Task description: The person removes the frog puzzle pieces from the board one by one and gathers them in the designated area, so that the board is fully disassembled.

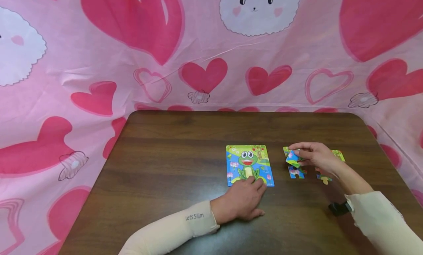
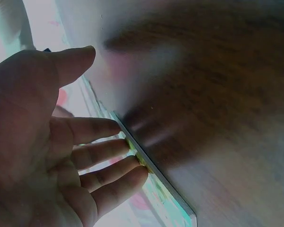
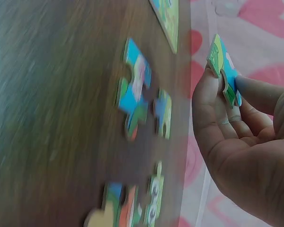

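Note:
A square frog picture puzzle board [image 1: 248, 160] lies on the table. My left hand [image 1: 240, 200] rests at its near edge, fingertips touching it, thumb apart on the table. In the left wrist view the fingers of this hand [image 2: 61, 156] are nearly straight along the board's edge [image 2: 177, 196]. To the right, my right hand [image 1: 318, 157] pinches a blue and green puzzle piece [image 1: 292, 158] between thumb and fingers, raised above the table. The right wrist view shows that tilted piece [image 3: 231, 78] side-on. Beneath and beside the hand lie loose pieces, among them a blue one [image 1: 296, 173].
More loose pieces lie apart, such as one with a yellow tab [image 1: 325, 178], a green one [image 1: 339, 155] and one with the frog's eyes [image 3: 154, 198]. The brown wooden table [image 1: 158, 166] meets a pink heart-patterned cloth [image 1: 231, 93] at its back edge.

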`<state>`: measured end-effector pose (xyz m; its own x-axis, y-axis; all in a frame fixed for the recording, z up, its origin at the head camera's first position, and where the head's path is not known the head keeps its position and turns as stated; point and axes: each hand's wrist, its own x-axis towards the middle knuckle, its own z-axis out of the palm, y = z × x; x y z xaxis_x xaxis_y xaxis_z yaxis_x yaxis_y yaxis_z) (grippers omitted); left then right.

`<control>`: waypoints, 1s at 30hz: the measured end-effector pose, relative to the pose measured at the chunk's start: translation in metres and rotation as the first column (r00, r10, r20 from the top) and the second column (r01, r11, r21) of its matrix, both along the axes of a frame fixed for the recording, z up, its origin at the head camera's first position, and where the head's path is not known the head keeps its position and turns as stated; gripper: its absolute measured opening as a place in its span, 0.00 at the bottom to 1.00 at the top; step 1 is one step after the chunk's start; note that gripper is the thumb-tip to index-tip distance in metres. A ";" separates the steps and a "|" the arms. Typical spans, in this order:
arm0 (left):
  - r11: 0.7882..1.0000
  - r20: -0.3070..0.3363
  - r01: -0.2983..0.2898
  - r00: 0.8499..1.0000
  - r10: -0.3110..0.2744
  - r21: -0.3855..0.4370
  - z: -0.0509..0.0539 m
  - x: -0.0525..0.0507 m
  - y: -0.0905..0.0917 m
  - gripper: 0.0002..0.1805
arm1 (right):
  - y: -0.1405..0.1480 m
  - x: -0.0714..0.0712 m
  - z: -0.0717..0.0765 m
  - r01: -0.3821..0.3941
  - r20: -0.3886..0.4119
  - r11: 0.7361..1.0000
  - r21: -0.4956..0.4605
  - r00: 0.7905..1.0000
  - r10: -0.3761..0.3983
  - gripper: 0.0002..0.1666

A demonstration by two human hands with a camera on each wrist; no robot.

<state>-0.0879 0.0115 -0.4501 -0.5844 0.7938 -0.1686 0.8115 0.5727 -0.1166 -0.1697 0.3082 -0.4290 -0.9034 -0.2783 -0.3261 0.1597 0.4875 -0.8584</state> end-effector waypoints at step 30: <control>0.999 0.014 -0.002 1.000 0.002 -0.035 -0.003 0.001 0.000 0.42 | 0.028 0.073 -0.021 -0.109 -0.036 0.990 0.084 0.993 0.113 0.18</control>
